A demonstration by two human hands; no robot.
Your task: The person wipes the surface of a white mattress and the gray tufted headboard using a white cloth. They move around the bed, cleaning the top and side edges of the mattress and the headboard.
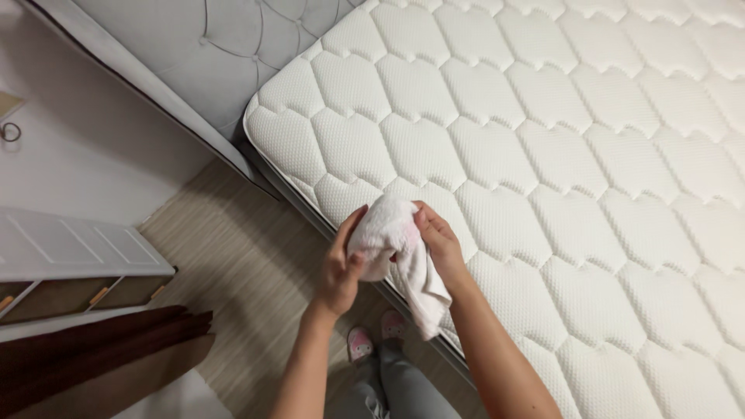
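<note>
Left hand: the left hand (341,271) was closed around the bunched upper part of a white cloth (392,248), thumb across the front and fingers curled behind.
Right hand: the right hand (438,242) gripped the same cloth from the other side, fingertips pressed into the bundle near its top.
Cloth: it was held in the air between both hands, just over the near edge of the mattress (543,155), with a loose tail hanging down below the right wrist (a faint pink tinge showed in one fold).
Progress: the cloth looked gathered into a wad but only partly, since the tail hung free; I judged the handling to be at an early or middle point, with the cloth not yet laid on any surface.
Mattress: it was bare, white and quilted, with no sheet on the part in view.
Headboard: a grey tufted headboard (194,54) stood touching the mattress's far-left end.
Floor: a pale striped floor (233,256) lay beneath the hands, with pink slippers (376,335) on the person's feet.
Side: a white cabinet (70,252) and a dark red fabric (93,345) lay well apart to the left.
</note>
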